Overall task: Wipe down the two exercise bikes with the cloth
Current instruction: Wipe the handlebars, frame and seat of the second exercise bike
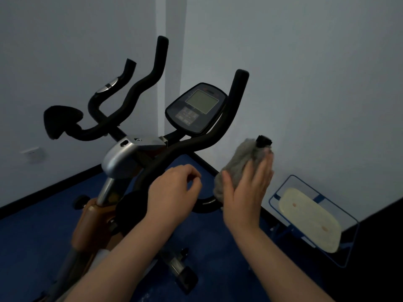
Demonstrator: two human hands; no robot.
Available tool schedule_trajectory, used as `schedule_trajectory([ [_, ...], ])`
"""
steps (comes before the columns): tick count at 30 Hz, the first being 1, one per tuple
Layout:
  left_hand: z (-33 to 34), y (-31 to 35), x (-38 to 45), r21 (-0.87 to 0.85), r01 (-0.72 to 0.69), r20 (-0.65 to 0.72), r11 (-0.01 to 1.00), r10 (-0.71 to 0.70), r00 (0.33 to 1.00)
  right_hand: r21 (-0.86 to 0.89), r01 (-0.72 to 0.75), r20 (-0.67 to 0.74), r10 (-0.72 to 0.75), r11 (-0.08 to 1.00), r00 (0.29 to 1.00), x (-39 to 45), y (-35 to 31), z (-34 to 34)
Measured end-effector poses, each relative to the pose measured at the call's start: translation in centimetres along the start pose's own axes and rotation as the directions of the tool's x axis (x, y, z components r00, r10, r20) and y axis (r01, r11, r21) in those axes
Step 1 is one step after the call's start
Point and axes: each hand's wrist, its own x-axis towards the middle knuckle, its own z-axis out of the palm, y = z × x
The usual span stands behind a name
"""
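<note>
Your right grip lies flat, fingers straight, pressing the grey cloth around the bike's right handlebar end. Your left grip, just beside it, curls loosely, holding nothing visible.

The grey cloth wraps the right handlebar end, so only the bar's black tip shows above it. The right hand lies flat against the cloth and covers its near side; the palm cannot be seen. The left hand hides the stretch of handlebar beneath it, and whether its curled fingers touch the bar cannot be told. The console shows buttons too blurred to read. The bike's lower frame is dark and partly behind the forearms, running off the bottom edge. The wall socket is faint.
</note>
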Motion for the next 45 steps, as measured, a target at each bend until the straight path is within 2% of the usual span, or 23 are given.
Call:
schedule_trajectory([
  [2,-0.2,0.0,-0.2,-0.122,0.002,-0.066,0.993,-0.010,0.998,-0.131,0.222,0.139,-0.204,0.966,0.969,-1.4,-0.4,-0.1],
  [4,-0.6,-0.5,-0.7,-0.193,-0.024,-0.145,0.981,-0.005,0.989,-0.147,0.358,0.281,-0.308,0.922,0.909,-2.4,-0.8,-0.3],
  [8,-1.7,-3.7,-2.5,0.058,-0.131,-0.277,0.990,0.142,0.950,-0.143,0.570,0.379,-0.488,0.809,0.787,-0.7,1.1,-1.5],
  [10,-1.9,-4.9,-3.4,0.107,-0.116,-0.314,0.987,0.144,0.938,-0.176,0.640,0.420,-0.531,0.747,0.736,-0.5,1.2,-1.9],
  [12,-1.8,-5.2,-3.8,0.098,-0.080,-0.343,0.992,0.109,0.933,-0.245,0.654,0.494,-0.488,0.716,0.719,-0.9,-0.6,-1.3],
  [14,-1.7,-5.1,-3.9,0.075,-0.070,-0.383,0.995,0.093,0.919,-0.294,0.645,0.615,-0.377,0.705,0.692,-0.8,-3.5,0.3],
  [17,-1.8,-5.1,-4.1,0.042,-0.035,-0.435,0.999,0.049,0.899,-0.184,0.590,0.727,-0.295,0.786,0.620,0.8,-5.2,1.8],
  [20,-1.8,-5.1,-4.2,-0.041,0.054,-0.471,0.998,-0.067,0.880,-0.084,0.657,0.761,-0.378,0.749,0.528,1.0,-4.2,0.5],
  [22,-1.7,-4.9,-4.2,-0.076,0.092,-0.471,0.993,-0.117,0.874,-0.067,0.694,0.800,-0.377,0.717,0.467,1.1,-3.9,0.1],
  [24,-1.7,-4.9,-4.2,-0.080,0.096,-0.462,0.992,-0.123,0.878,-0.089,0.625,0.832,-0.287,0.776,0.475,1.8,-5.0,1.3],
  [26,-1.7,-5.0,-4.2,-0.075,0.090,-0.453,0.993,-0.114,0.884,-0.085,0.452,0.861,-0.162,0.888,0.481,2.6,-6.4,3.1],
  [28,-1.7,-5.1,-4.3,-0.084,0.085,-0.449,0.993,-0.114,0.886,-0.034,0.368,0.856,-0.163,0.929,0.491,2.6,-6.9,3.7],
  [31,-1.8,-5.1,-4.3,-0.109,0.071,-0.450,0.992,-0.113,0.886,-0.072,0.512,0.867,-0.200,0.856,0.457,2.3,-5.9,2.1],
  [34,-1.8,-5.0,-4.3,-0.120,0.064,-0.464,0.991,-0.113,0.878,-0.118,0.584,0.911,-0.147,0.803,0.385,3.0,-5.6,1.3],
  [35,-1.8,-5.0,-4.2,-0.116,0.061,-0.469,0.991,-0.109,0.876,-0.116,0.564,0.919,-0.127,0.818,0.373,3.4,-6.2,1.8],
  [38,-1.8,-5.1,-4.3,-0.125,0.050,-0.475,0.991,-0.104,0.874,-0.066,0.377,0.904,-0.105,0.924,0.415,3.7,-7.3,3.8],
  [39,-1.8,-5.1,-4.3,-0.129,0.047,-0.472,0.991,-0.103,0.876,-0.047,0.365,0.900,-0.119,0.930,0.420,3.4,-7.3,3.8],
  [43,-1.8,-5.2,-4.4,-0.122,0.041,-0.460,0.992,-0.093,0.883,-0.120,0.577,0.917,-0.134,0.808,0.377,2.9,-5.6,1.2],
  [45,-1.7,-5.2,-4.4,-0.123,0.048,-0.472,0.991,-0.101,0.876,-0.122,0.599,0.935,-0.110,0.792,0.336,3.4,-5.5,1.0],
])
